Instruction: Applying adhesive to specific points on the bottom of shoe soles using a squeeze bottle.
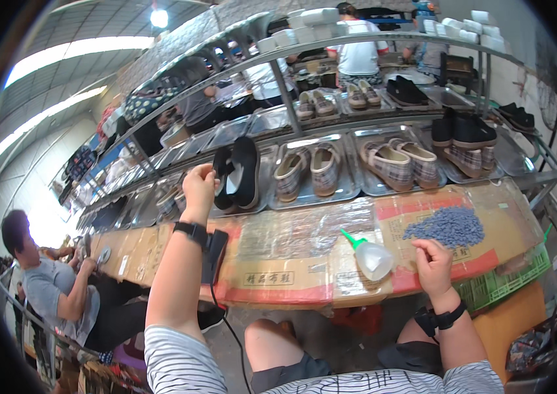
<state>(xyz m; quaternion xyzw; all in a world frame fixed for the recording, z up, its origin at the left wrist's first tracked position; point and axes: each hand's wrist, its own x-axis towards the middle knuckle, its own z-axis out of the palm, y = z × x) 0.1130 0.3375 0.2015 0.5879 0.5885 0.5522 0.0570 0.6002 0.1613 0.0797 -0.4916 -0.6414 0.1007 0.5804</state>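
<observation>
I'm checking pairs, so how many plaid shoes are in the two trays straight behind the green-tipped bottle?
4. Left tray: one plaid shoe at left, another at right. Right tray: likewise, one left, another right. None looks hidden.

The T-shirt point(183, 361) is white with thin dark stripes and dark lettering point(383, 379), the shorts point(291, 375) dark grey, the wrist straps point(452, 318) black.

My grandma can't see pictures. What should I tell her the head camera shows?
A person's left hand is raised beside black shoes, and their right hand is near small blue-grey pieces and a green-tipped bottle on a cardboard-covered table. Behind, plaid shoes sit on metal trays.
</observation>
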